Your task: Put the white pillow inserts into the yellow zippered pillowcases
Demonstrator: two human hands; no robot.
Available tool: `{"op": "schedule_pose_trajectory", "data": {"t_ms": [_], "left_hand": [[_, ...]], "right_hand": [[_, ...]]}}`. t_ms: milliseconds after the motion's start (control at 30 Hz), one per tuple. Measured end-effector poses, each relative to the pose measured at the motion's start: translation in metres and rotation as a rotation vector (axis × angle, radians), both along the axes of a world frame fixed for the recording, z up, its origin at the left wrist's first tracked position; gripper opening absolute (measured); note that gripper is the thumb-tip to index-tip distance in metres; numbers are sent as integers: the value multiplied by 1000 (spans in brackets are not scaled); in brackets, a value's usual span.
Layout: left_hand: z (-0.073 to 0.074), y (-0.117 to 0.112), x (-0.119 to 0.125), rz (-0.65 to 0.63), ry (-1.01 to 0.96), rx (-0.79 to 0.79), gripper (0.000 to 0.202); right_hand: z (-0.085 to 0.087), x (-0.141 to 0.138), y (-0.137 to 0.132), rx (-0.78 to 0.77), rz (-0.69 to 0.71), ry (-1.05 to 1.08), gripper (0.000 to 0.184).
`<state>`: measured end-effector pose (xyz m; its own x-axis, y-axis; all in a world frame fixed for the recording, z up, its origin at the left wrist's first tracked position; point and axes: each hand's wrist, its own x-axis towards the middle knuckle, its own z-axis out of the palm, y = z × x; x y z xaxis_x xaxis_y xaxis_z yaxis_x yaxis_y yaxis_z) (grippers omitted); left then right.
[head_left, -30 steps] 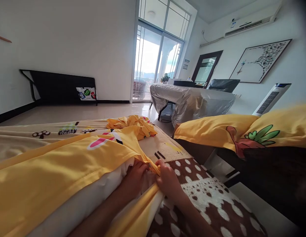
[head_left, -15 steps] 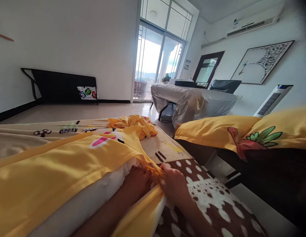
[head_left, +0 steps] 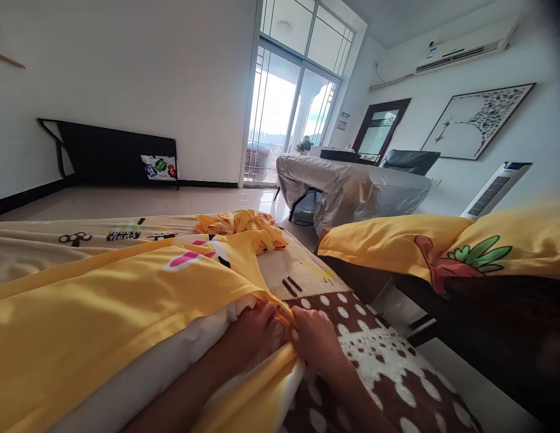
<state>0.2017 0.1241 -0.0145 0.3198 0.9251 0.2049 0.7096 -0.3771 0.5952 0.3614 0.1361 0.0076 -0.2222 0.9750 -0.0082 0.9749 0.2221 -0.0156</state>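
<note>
A yellow bedding cover (head_left: 139, 288) with a pink-and-white print spreads over the left and middle of the bed. White padded filling (head_left: 166, 355) shows along its open near side. My left hand (head_left: 261, 328) lies at the corner of the opening, fingers curled against the cover's edge beside the filling; its fingertips are partly hidden. Just right of it, my right hand (head_left: 316, 337) pinches the yellow edge, close to a small dark fastener (head_left: 280, 308). A loose yellow flap (head_left: 261, 385) hangs below, between my forearms.
Beneath lies a brown-and-beige patterned blanket (head_left: 379, 355). Crumpled yellow cloth (head_left: 243, 225) sits beyond the cover. To the right is a yellow pillow (head_left: 383, 240) with a carrot print. A plastic-draped table (head_left: 352, 186) stands farther off, near glass doors (head_left: 280, 102).
My left hand has turned slightly, showing more of its curled fingers. My right hand has shifted a little, still pinching the edge. The cover lies almost the same.
</note>
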Motion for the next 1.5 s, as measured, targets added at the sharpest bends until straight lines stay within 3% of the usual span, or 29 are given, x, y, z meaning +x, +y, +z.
{"op": "schedule_pose_trajectory", "data": {"t_ms": [67,167,300,400,567,667,800,967,1067,1167,1267,1400,1500], "left_hand": [[-1,2,0,65,-57,-36,17],[-2,5,-3,36,-353,-30,17],[7,4,-10,-232,-692,-230,25],[12,3,-14,-371,-655,-230,36],[4,6,-12,-204,-537,-187,29],[3,8,-9,-231,-670,-176,17],[16,3,-9,-197,-795,-79,14],[25,-2,-13,-61,-556,-46,21],[25,-1,-19,-191,-354,-127,18],[27,-1,-25,-330,-143,-223,13],[29,-6,-25,-343,-85,-173,18],[33,-12,-22,-360,-49,-36,23],[36,-12,-22,-357,23,-124,29]], "right_hand": [[-2,0,2,-5,20,26,21],[-4,-1,5,-28,46,61,19],[-6,-1,9,-45,52,92,13],[-8,1,10,-35,65,114,13],[-11,3,11,-12,101,119,15],[-12,2,13,-28,84,115,16],[-17,0,16,-67,79,95,20],[-22,1,21,-50,71,166,20],[-21,3,25,-13,54,319,13],[-18,3,31,-83,110,597,7],[-17,1,35,-242,123,1008,3],[-19,-4,34,-429,81,1477,14],[-21,-8,33,-500,24,1683,16]]}}
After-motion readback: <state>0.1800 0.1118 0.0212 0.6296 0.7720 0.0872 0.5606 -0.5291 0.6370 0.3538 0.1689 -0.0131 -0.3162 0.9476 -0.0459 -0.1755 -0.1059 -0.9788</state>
